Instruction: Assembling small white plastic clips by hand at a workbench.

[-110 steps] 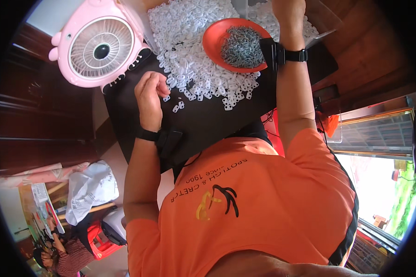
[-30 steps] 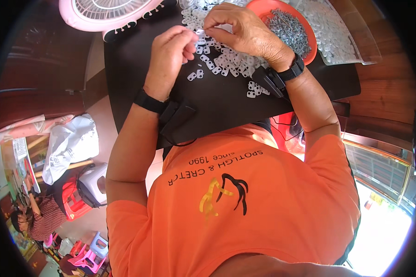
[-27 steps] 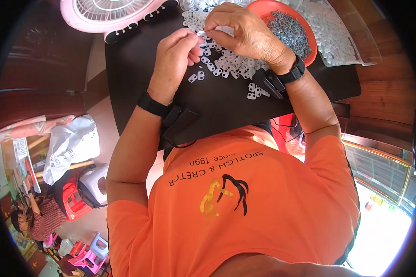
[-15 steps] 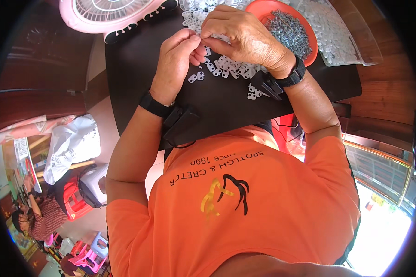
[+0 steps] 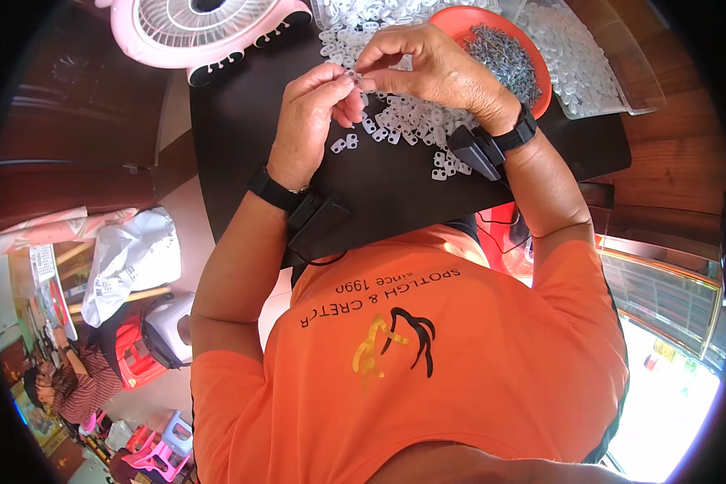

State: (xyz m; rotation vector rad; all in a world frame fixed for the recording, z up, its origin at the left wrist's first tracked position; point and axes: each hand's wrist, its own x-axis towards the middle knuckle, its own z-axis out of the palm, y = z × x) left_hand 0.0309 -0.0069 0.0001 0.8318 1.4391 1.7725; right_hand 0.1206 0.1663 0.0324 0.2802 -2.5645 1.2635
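Note:
Above the dark table, my left hand (image 5: 308, 109) pinches a small white plastic piece (image 5: 352, 76) between thumb and forefinger. My right hand (image 5: 436, 71) comes in from the right, its thumb and forefinger closed right beside that piece. Whatever those right fingertips hold is too small to make out. Under and around both hands lies a loose pile of flat white plastic pieces (image 5: 415, 115) with round holes. Just past my right hand, an orange bowl (image 5: 543, 60) contains a heap of thin grey metal nails or pins (image 5: 504, 71).
A clear plastic tray (image 5: 641, 95) of white pieces stands at the right. A pink fan (image 5: 141, 40) sits at the far left of the dark table (image 5: 242, 145). Stools (image 5: 157, 452) and a person in a striped top (image 5: 97, 379) are off to the left.
The white piece now shows at my left fingertips, where the meeting fingers covered it before. My right fingertips have shifted slightly. The whole view has moved a little.

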